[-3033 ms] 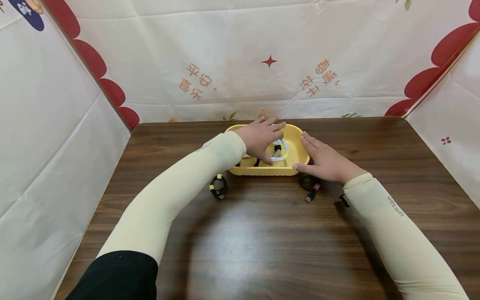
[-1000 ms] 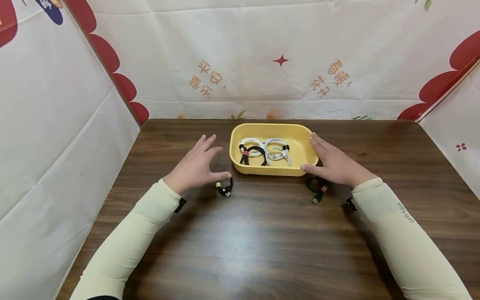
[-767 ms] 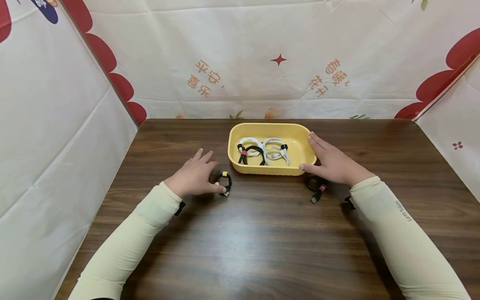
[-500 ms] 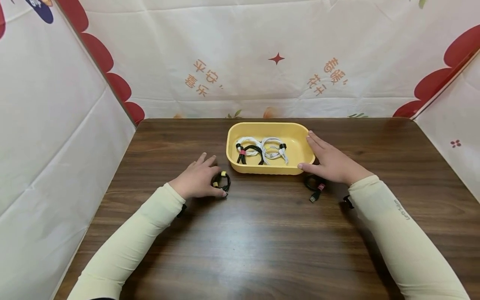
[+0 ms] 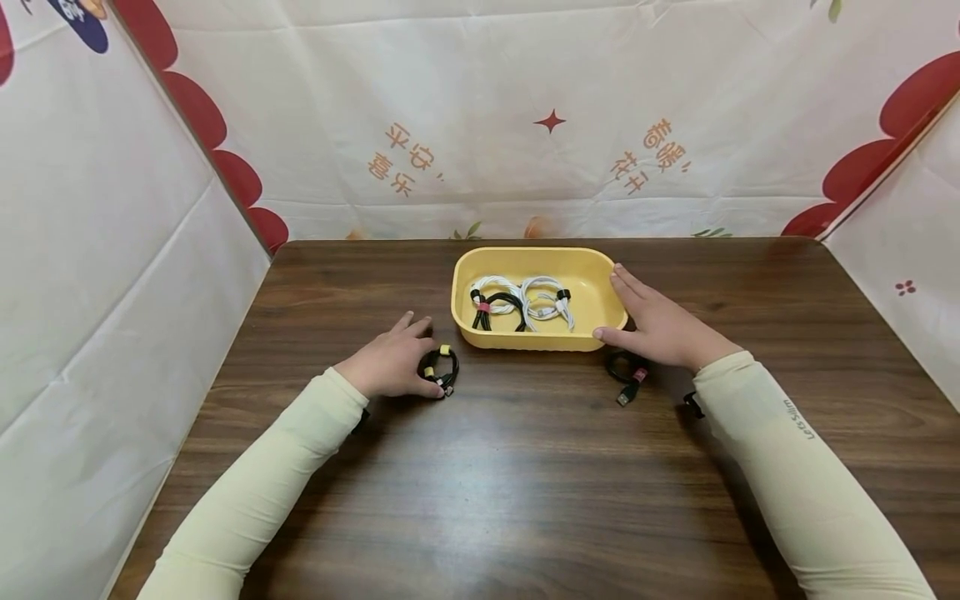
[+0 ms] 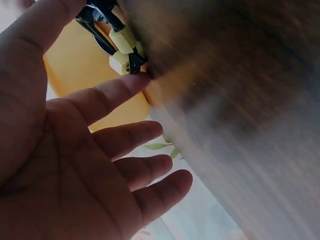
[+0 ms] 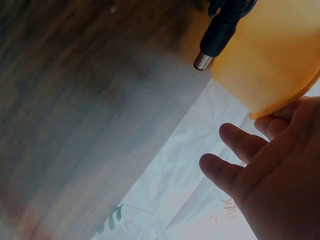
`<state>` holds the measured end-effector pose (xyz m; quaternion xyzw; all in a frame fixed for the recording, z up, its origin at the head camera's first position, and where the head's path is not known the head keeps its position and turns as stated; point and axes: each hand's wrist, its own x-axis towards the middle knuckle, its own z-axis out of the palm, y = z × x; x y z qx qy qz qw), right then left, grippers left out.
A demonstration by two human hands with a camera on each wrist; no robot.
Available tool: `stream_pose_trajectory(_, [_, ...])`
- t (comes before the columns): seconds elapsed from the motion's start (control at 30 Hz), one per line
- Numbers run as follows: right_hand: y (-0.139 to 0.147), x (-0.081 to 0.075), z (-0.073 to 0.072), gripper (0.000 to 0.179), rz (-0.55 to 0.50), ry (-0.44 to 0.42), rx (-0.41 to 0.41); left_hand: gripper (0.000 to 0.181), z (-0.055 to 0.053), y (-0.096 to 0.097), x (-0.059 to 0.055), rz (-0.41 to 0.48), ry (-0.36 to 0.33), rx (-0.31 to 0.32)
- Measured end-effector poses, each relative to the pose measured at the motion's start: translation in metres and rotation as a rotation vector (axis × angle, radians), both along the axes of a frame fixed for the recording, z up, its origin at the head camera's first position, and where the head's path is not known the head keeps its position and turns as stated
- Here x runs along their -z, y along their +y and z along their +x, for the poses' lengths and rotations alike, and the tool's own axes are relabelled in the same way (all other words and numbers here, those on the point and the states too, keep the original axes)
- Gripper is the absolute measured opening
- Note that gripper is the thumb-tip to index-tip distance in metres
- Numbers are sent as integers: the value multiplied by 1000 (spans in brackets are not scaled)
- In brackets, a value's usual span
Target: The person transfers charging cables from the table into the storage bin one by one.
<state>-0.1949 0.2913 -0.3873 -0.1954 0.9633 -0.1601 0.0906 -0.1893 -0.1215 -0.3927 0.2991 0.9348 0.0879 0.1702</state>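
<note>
In the head view, my left hand (image 5: 392,358) is low over the table, its thumb and index finger on either side of a coiled black cable (image 5: 453,367) with yellow ties. The left wrist view puts the index fingertip right at the yellow tie (image 6: 122,40), the other fingers extended and spread. My right hand (image 5: 663,327) rests on the right end of a yellow tray (image 5: 536,342), fingers along the side rim and thumb at the front corner. Inside the tray lie two coiled white cables (image 5: 546,317) and a black cable (image 5: 517,300) with a red tie.
Another coiled black cable (image 5: 622,367) with a red tie and a USB plug lies below my right hand; its round-ended connector (image 7: 215,37) shows in the right wrist view. Brown wood table (image 5: 480,467). White printed cloth walls (image 5: 480,75) enclose it on three sides.
My left hand has left the tray, come down to the left and lowered around the black cable with yellow ties. My right hand stays on the tray's end.
</note>
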Motion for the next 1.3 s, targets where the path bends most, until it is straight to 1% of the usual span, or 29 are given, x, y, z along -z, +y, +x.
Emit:
stream_pose_trajectory(0.17, [2, 1, 0, 99, 0, -1, 8, 71, 0, -1, 1, 17, 21, 40])
stream_pose_trajectory(0.37, [3, 0, 0, 99, 3, 4, 6, 70, 1, -2, -1, 23, 43, 96])
stream_pose_trajectory(0.57, [3, 0, 1, 98, -1, 12, 3, 67, 8, -1, -8, 37, 73, 180])
stream_pose_trajectory(0.77, [2, 0, 3, 99, 4, 1, 5, 62, 21, 1, -22, 50, 117, 241])
stream_pose_trajectory(0.93, [2, 0, 3, 99, 1, -1, 9, 62, 29, 6, -37, 81, 175, 308])
stream_pose_trajectory(1.0, [2, -1, 4, 99, -2, 2, 10, 63, 31, 9, -45, 92, 194, 331])
stream_pose_trajectory(1.13, [1, -1, 4, 98, -9, 2, 4, 65, 31, 15, -59, 111, 256, 382])
stream_pose_trajectory(1.3, [0, -1, 3, 99, -11, 2, -2, 67, 28, 21, -71, 156, 333, 454])
